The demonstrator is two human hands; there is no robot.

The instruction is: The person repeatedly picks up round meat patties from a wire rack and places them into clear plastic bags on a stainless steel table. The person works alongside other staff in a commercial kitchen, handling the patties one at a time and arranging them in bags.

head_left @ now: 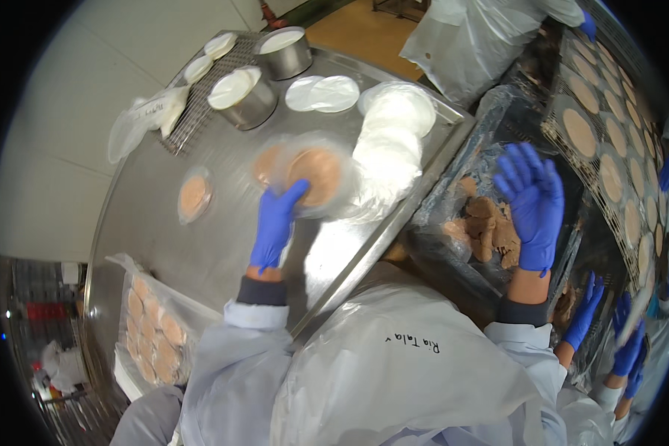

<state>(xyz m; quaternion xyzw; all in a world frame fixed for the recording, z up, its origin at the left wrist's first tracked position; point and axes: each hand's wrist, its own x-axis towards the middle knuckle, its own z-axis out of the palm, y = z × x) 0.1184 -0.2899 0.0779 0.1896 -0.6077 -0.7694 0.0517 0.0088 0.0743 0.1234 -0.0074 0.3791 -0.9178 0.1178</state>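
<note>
Grasps blurred, film-backed meat discs (316, 175) in the left hand (275, 223) above the steel table (230, 260), and holds the right hand (531, 197) empty, with spread fingers, near the brown mix (494, 230). Seems only partly done: shows many discs already gathered in the plastic-lined tray (204, 316), but apparently leaves a lone disc (195, 197) on the table and plenty on the wire rack (554, 132).

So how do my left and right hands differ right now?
Your left hand grips a blurred, film-covered disc by its edge; your right hand holds nothing. The left is closed, while the right is held open. The left is over the steel table, the right near brown mixture. Both are gloved in blue.
</note>
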